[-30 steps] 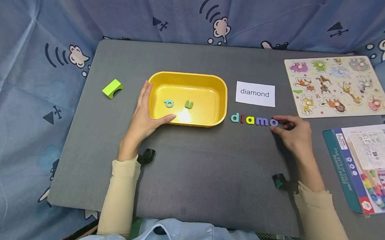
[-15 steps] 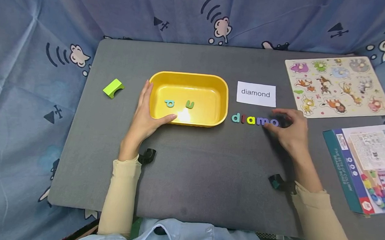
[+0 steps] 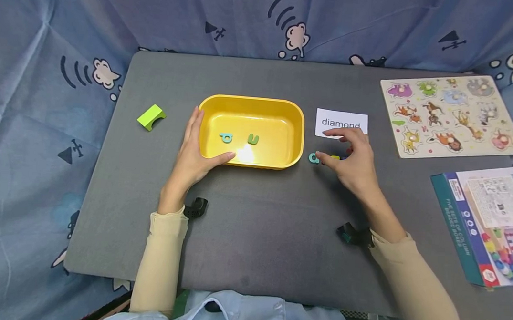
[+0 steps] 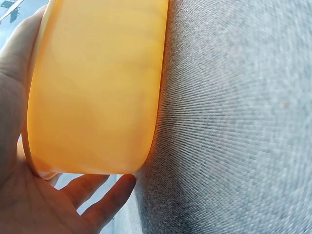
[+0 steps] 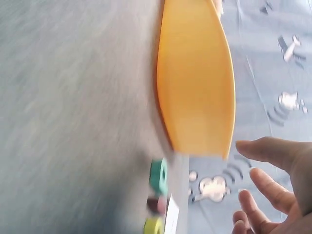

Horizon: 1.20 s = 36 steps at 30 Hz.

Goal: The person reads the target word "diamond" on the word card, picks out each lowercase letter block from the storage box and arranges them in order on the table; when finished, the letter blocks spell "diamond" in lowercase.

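Note:
My left hand [image 3: 189, 159] grips the left end of a yellow plastic tray [image 3: 279, 120], thumb along the front rim and fingers round the side. A blue letter [image 3: 226, 138] and a green letter [image 3: 253, 139] lie in that tray. Over the row of letters hovers my right hand [image 3: 355, 162], thumb and fingers apart with nothing between them. The teal letter d [image 3: 312, 158] shows beside its thumb tip; the hand covers most of the others. The right wrist view shows a dark red letter [image 5: 156, 204] and a yellow letter [image 5: 153, 226] in line with it.
Behind the row lies a white card [image 3: 335, 118] printed "diamond", partly covered by the right hand. An animal puzzle board [image 3: 452, 116] and a beaded-toy box [image 3: 485, 227] occupy the right side. A green arch block [image 3: 151, 117] sits left of the tray.
My right hand has let go of the purple o at the row's right end and moved left along the letters to the d. The left hand stays on the tray.

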Available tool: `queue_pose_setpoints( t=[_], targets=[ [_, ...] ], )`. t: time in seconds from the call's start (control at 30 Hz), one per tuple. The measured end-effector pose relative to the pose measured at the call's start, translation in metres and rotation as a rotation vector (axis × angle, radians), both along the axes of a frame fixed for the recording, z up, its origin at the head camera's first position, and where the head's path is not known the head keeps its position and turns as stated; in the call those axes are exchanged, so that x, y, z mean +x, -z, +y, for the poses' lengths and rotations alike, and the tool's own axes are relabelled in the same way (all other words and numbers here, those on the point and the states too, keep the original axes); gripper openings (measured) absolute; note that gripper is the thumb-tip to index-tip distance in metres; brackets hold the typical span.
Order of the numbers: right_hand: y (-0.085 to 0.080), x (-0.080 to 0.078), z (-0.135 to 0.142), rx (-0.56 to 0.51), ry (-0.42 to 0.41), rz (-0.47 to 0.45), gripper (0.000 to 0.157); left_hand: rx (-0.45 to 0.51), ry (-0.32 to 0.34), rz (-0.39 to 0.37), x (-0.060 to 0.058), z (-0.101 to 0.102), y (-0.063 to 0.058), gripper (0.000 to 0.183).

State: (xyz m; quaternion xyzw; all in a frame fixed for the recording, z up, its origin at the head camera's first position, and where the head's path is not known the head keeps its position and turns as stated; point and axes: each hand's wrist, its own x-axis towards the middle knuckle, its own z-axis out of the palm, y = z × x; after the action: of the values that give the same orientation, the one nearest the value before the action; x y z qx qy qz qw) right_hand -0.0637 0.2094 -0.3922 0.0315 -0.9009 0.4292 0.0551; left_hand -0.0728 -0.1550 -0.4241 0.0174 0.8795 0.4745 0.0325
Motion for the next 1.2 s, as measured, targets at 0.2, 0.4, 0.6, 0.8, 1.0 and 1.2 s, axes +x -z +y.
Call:
queue_pose_setpoints(
  t=[0.2,0.4,0.6,0.8,1.0,1.2],
  targets=[
    [-0.004,-0.01,-0.027,0.004,-0.14,0.031,0.044,-0.005,0.005,-0.002,0.0,0.0,0.0,0.127],
    [-0.008,-0.024,-0.056,0.022,-0.269,0.03,0.043,-0.008,0.004,-0.005,0.0,0.0,-0.001,0.127],
    [-0.009,-0.037,-0.082,0.112,-0.412,-0.036,0.044,-0.007,-0.001,-0.014,0.0,0.0,-0.002,0.127],
    [-0.006,-0.049,-0.096,0.363,-0.533,-0.09,0.047,-0.008,0.001,-0.016,0.0,0.001,-0.003,0.127],
    [-0.002,-0.06,-0.103,0.432,-0.556,-0.093,0.049,-0.012,0.005,-0.018,0.001,0.001,-0.003,0.127],
    [0.001,-0.067,-0.108,0.437,-0.594,-0.125,0.049,-0.008,0.006,-0.017,0.001,0.0,-0.004,0.126]
  ],
)
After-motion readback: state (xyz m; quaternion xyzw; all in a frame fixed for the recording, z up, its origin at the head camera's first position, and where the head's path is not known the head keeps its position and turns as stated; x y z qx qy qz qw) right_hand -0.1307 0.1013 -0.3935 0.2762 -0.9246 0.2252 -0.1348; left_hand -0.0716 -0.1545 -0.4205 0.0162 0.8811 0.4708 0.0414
